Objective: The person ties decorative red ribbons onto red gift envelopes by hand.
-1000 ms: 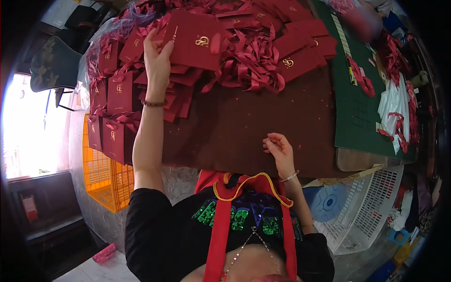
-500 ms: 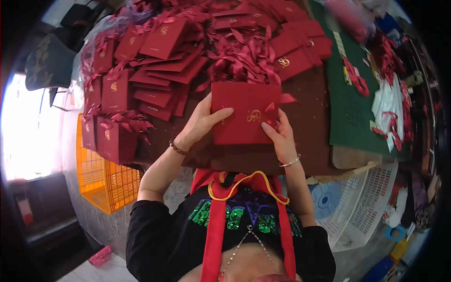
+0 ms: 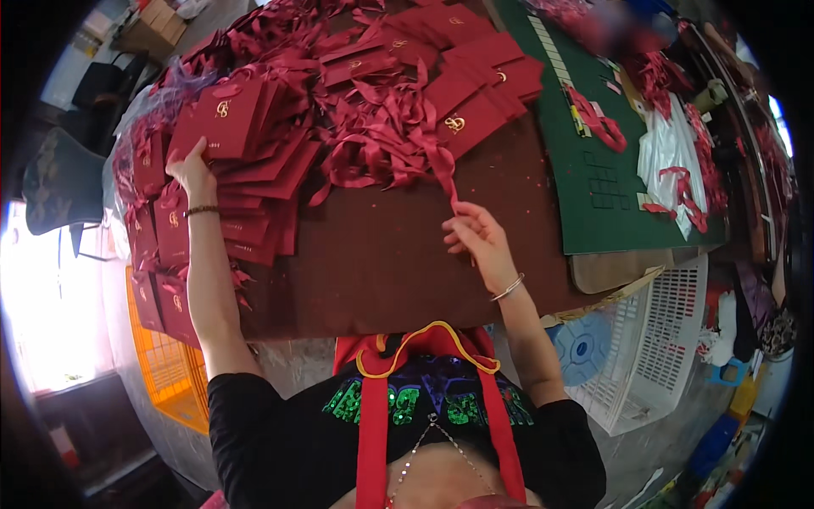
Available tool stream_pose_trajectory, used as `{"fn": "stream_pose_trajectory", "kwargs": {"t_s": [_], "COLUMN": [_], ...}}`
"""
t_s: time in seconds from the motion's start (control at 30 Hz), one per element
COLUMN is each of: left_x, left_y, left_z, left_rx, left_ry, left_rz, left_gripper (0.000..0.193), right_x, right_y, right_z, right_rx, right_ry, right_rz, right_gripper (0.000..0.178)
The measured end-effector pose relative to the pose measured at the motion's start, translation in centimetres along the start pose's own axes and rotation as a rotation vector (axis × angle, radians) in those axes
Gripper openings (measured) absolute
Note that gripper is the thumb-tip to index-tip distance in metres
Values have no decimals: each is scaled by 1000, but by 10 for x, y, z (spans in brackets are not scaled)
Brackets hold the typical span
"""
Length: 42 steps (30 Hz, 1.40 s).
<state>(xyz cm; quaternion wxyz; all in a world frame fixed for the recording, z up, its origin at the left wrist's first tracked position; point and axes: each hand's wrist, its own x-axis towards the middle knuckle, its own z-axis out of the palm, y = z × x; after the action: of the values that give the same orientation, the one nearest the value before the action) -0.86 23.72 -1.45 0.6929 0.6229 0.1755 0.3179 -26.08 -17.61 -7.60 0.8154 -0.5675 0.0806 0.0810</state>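
My left hand reaches to the far left and grips the lower left corner of a red paper gift bag with a gold emblem. This bag lies on top of an uneven stack of like red bags. Over the middle of the table, my right hand pinches the near end of a dark red ribbon. The ribbon is stretched taut from a tangled heap of ribbons just beyond. Several flat red bags lie fanned out to the right of the heap.
A brown cloth covers the table. To the right are a green cutting mat and a white plastic bag. Below the table edge stand an orange crate at left and a white basket at right. Upright red bags line the left edge.
The red bag held in both hands before the chest is gone from there. My left hand has moved far left to the stack; my right hand has let go and taken a ribbon.
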Motion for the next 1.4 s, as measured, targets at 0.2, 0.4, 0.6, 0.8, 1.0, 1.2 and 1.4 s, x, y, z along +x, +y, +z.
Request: {"fn": "stream_pose_trajectory", "kwargs": {"t_s": [0.2, 0.4, 0.6, 0.8, 1.0, 1.2, 1.4], "left_x": [-48, -204, -239, -270, -216, -233, -336], "left_y": [6, -17, -55, -55, -79, -18, -33], "left_z": [14, 60, 99, 101, 99, 100, 76], "left_rx": [553, 768, 1066, 938, 867, 810, 189], "left_ry": [-32, -862, -1007, -1063, -1106, -1098, -1699], "left_rz": [489, 792, 762, 872, 917, 1034, 1237], "left_gripper": [65, 73, 66, 46, 46, 48, 30], "right_x": [62, 149, 168, 186, 180, 133, 139], "right_y": [-16, -30, -30, -50, -36, -42, -37], "right_z": [-44, -57, -68, -108, -115, -90, -84], "right_rx": [234, 355, 183, 113, -203, -286, -177], "right_ry": [326, 449, 449, 441, 557, 617, 593], "right_rz": [-122, -169, -142, -287, -378, -228, -225], "right_gripper": [53, 75, 51, 44, 51, 41, 32]}}
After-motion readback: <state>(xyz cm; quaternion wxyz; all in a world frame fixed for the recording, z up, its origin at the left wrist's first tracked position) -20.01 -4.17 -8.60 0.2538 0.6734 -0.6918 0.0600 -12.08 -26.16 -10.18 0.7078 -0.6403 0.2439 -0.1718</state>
